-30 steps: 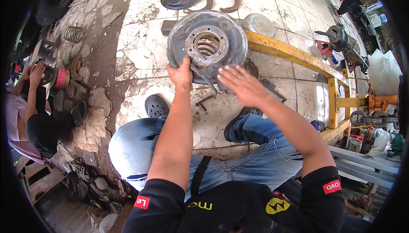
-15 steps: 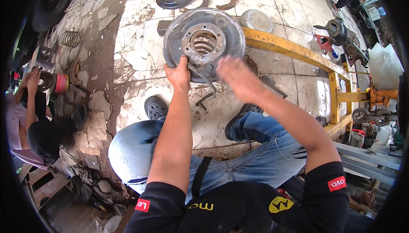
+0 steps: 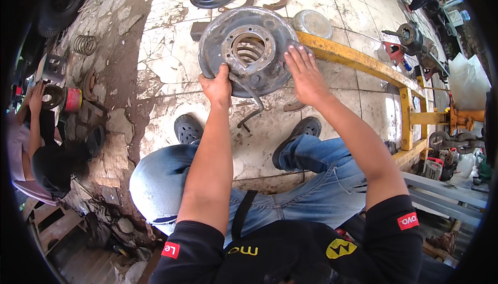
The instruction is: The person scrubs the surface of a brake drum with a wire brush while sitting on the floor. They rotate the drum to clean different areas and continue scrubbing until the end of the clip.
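Over the tiled floor [image 3: 259, 159], the left hand [image 3: 218, 88] grips a stained backing plate [image 3: 215, 40], the right hand [image 3: 307, 76] flat at its rim, brake shoes [image 3: 282, 1] lying unmounted toward the far edge.

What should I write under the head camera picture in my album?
A left hand holds a round metal plate; the right hand is at its right edge.
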Action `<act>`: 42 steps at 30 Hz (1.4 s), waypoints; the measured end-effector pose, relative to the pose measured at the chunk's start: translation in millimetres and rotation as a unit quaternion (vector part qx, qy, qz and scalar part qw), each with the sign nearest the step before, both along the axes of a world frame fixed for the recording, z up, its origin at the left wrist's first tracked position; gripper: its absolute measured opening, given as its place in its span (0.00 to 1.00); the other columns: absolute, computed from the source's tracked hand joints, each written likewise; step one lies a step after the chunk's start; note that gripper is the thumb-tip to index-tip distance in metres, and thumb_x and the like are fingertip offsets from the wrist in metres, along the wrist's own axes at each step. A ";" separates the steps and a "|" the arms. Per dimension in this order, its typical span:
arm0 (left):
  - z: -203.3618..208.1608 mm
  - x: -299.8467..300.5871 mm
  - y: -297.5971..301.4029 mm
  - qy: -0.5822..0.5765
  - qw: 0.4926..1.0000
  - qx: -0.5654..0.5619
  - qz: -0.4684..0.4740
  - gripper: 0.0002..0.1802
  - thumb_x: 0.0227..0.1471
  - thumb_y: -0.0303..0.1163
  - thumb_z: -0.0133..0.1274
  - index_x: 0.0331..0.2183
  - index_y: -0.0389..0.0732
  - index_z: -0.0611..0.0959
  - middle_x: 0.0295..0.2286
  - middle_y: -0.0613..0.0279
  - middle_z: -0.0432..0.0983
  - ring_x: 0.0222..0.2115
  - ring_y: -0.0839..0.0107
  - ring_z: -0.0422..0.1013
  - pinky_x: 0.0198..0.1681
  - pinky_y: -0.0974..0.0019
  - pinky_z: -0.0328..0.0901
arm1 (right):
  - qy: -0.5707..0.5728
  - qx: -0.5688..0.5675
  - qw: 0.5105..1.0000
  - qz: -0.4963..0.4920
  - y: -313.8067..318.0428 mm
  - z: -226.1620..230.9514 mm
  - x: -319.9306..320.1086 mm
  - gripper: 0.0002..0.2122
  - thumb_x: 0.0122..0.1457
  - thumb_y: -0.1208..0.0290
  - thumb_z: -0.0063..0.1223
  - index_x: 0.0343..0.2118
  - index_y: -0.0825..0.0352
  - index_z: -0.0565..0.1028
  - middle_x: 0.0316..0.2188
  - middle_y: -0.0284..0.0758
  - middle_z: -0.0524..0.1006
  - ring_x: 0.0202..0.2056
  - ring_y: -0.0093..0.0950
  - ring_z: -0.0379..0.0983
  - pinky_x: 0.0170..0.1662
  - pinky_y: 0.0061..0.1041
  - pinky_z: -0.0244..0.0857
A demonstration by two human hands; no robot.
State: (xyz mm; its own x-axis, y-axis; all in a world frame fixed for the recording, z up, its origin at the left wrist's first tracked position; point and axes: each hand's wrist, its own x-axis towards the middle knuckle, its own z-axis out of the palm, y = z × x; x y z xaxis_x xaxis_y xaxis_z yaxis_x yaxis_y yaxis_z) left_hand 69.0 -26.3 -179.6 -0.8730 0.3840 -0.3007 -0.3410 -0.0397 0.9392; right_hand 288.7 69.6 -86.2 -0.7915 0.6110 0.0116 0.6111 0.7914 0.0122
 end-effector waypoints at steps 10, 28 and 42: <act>14.9 2.8 -3.8 -0.013 0.999 -0.019 -0.022 0.43 0.45 0.36 0.65 0.54 0.22 0.62 0.47 0.43 0.71 0.45 0.58 0.70 0.51 0.61 0.65 | -0.128 0.027 0.990 0.047 5.1 2.4 5.9 0.38 0.56 0.85 0.42 0.69 0.57 0.46 0.71 0.32 0.41 0.71 0.29 0.32 0.72 0.35 0.26; 8.1 -1.3 -4.5 -0.013 1.000 -0.006 -0.008 0.40 0.44 0.35 0.65 0.52 0.24 0.65 0.45 0.43 0.73 0.42 0.59 0.72 0.48 0.61 0.66 | -0.107 0.003 0.990 0.091 -7.4 10.0 -1.3 0.41 0.52 0.87 0.48 0.69 0.59 0.46 0.70 0.34 0.44 0.70 0.30 0.38 0.72 0.35 0.30; 18.1 3.4 -2.3 -0.024 0.998 -0.014 -0.053 0.40 0.46 0.34 0.64 0.54 0.24 0.65 0.47 0.45 0.73 0.45 0.58 0.71 0.50 0.62 0.65 | -0.091 -0.113 0.981 0.131 14.7 20.3 19.1 0.37 0.53 0.91 0.35 0.68 0.63 0.47 0.71 0.37 0.40 0.71 0.31 0.30 0.72 0.34 0.24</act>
State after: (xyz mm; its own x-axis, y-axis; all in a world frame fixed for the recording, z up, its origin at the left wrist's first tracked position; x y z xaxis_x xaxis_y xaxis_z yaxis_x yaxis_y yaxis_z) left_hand 72.4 -28.6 -161.6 -0.8118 0.4648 -0.3534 -0.3865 0.0260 0.9219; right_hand 307.8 84.3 -65.9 -0.8985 0.3565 -0.2561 0.3896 0.9165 -0.0910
